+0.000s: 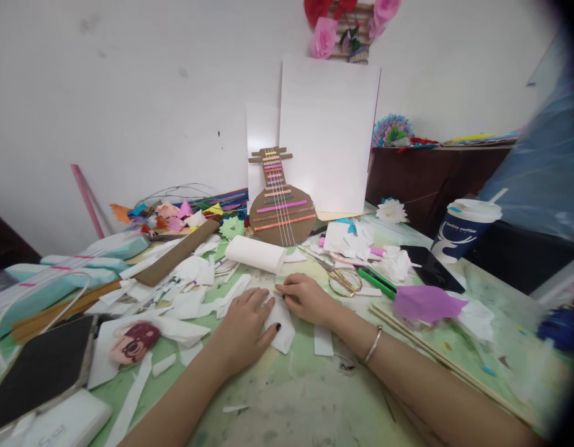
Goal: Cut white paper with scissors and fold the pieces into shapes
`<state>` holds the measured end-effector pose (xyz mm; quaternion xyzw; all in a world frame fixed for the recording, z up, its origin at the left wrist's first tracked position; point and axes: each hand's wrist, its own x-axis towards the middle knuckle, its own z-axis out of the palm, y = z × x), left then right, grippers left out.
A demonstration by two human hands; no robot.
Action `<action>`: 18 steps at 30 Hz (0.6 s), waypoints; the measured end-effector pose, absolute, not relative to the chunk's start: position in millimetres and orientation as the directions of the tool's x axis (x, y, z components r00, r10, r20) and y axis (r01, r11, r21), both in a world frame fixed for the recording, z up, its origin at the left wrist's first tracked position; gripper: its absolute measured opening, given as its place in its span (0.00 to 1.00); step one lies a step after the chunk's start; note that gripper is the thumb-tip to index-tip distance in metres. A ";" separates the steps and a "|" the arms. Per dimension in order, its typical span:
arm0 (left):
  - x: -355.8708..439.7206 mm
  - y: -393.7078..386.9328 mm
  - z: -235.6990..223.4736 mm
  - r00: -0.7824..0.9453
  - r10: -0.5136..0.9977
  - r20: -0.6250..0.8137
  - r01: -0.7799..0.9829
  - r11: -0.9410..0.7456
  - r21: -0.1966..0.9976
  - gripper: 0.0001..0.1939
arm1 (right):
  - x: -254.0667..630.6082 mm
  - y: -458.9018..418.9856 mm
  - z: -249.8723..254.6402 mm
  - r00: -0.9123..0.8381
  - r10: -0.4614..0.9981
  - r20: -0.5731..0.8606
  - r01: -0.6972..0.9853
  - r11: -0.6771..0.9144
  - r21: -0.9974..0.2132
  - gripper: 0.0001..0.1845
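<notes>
A small folded piece of white paper [283,332] lies on the green table in front of me, its lower end pointed. My left hand [244,323] rests over its left side, fingers stretched out and thumb lying on the paper. At the paper's upper right, my right hand [308,299] has its fingertips pinched together on the edge; the exact contact is partly hidden. Just beyond both hands is a white paper roll [255,254]. A flat white paper strip [322,341] lies below my right wrist.
Paper scraps [188,304] cover the left side, near a tablet-like device [40,366]. Gold-handled scissors [345,282], a green pen [377,283], a dark phone [433,268] and a coffee cup [463,231] stand or lie right. A cardboard lute [282,214] leans at the back.
</notes>
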<state>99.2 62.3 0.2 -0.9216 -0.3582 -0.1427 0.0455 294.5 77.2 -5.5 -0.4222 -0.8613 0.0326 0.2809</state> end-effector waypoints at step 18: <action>94.0 58.6 5.7 0.681 0.682 0.266 0.697 -0.716 0.051 0.21 | 281.2 83.3 -4.1 -0.473 0.823 0.314 0.783 0.556 -0.278 0.14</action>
